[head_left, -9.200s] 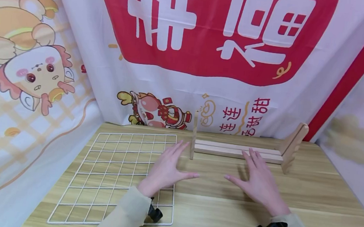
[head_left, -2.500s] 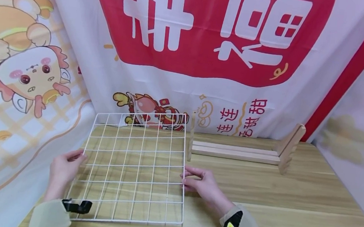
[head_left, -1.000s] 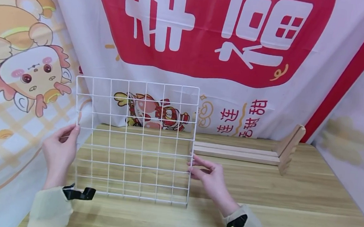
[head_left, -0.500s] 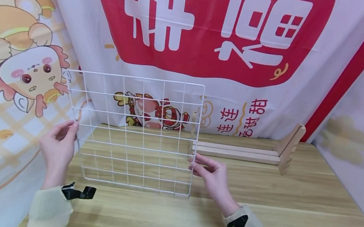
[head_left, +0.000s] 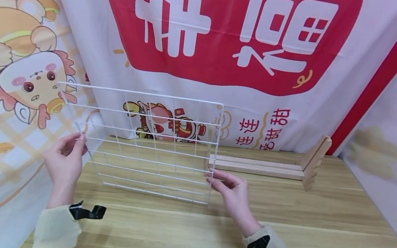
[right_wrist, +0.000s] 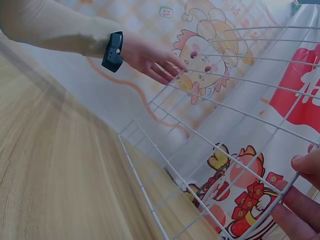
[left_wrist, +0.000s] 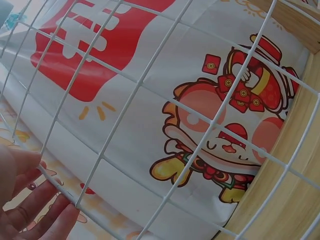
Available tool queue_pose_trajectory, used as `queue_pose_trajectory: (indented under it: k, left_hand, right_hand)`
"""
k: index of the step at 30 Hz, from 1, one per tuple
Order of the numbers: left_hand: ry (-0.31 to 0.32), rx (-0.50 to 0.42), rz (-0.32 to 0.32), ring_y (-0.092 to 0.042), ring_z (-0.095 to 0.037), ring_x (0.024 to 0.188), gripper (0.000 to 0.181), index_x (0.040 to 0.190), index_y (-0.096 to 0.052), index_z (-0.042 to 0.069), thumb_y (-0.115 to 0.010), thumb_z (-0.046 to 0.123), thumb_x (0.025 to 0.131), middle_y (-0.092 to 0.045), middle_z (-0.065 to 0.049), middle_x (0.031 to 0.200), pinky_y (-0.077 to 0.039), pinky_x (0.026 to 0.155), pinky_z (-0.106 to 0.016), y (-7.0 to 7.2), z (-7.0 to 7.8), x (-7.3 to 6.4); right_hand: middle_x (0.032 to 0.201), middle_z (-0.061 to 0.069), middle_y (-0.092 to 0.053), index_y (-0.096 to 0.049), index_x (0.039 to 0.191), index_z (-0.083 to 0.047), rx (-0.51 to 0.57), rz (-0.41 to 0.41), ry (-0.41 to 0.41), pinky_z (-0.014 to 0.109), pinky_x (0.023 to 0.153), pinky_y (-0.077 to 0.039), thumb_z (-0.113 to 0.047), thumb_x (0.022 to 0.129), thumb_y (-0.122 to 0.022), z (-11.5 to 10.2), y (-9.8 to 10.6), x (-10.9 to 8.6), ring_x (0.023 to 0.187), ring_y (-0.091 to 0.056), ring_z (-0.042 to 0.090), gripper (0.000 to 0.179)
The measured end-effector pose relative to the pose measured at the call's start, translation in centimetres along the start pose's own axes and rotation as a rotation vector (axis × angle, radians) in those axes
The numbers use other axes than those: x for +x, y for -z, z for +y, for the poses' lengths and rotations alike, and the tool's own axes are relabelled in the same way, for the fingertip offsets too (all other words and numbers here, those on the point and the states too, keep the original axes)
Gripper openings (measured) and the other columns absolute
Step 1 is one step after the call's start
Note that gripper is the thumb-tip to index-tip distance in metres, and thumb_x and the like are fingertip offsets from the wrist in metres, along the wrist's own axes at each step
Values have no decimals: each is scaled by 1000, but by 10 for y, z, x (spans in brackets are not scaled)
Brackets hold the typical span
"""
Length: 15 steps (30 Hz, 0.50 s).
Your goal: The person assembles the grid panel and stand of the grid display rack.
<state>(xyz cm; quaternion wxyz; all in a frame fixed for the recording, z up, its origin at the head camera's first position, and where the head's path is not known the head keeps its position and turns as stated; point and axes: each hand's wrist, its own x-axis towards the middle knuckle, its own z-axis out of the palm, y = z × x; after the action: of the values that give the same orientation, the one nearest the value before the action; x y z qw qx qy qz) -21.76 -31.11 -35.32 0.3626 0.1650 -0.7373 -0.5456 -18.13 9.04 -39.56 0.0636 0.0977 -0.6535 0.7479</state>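
Note:
A white wire grid panel (head_left: 140, 93) is held up over the left part of the wooden table, tilted with its top edge leaning nearer to me. My left hand (head_left: 64, 163) pinches its left side wire between thumb and fingers; in the left wrist view, the fingers (left_wrist: 42, 212) curl round that edge wire. Opposite, my right hand (head_left: 231, 191) pinches the right side wire below mid-height. The right wrist view shows that hand's fingers (right_wrist: 295, 212) on the wire, with the left hand (right_wrist: 150, 59) across the panel.
A pale wooden stand (head_left: 257, 167), two upright ends joined by rails, stands at the back right of the table (head_left: 282, 228); its left end shows through the mesh. Printed cloth (head_left: 221, 70) hangs behind and along both sides. Each wrist wears a black camera mount (head_left: 87, 211).
The grid lay flat on the table, both hands open above; then both gripped its sides and raised it upright. In the last second its bottom edge swung away and its top edge towards me.

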Motion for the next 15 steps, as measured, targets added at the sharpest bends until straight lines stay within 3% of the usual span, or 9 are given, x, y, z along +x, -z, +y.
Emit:
queue_pose_trajectory:
  k: [7,15]
  left_hand:
    - [-37,-59,16,-64,-13,78,32,111,-68,6,-67,27,87,-66,-4,93,-53,69,-16,-6,-9,-2]
    - [-33,-12,23,-64,-13,80,33,113,-68,10,-65,32,88,-66,-4,96,-52,70,-14,-11,-15,-2]
  right_hand:
    - [101,20,-67,-67,103,5,-18,8,-6,37,80,-54,5,82,-68,6,3,3,91,-65,35,21]
    - [101,19,-67,-69,103,2,-15,29,22,35,79,-54,-1,81,-71,34,10,12,89,-66,29,22]
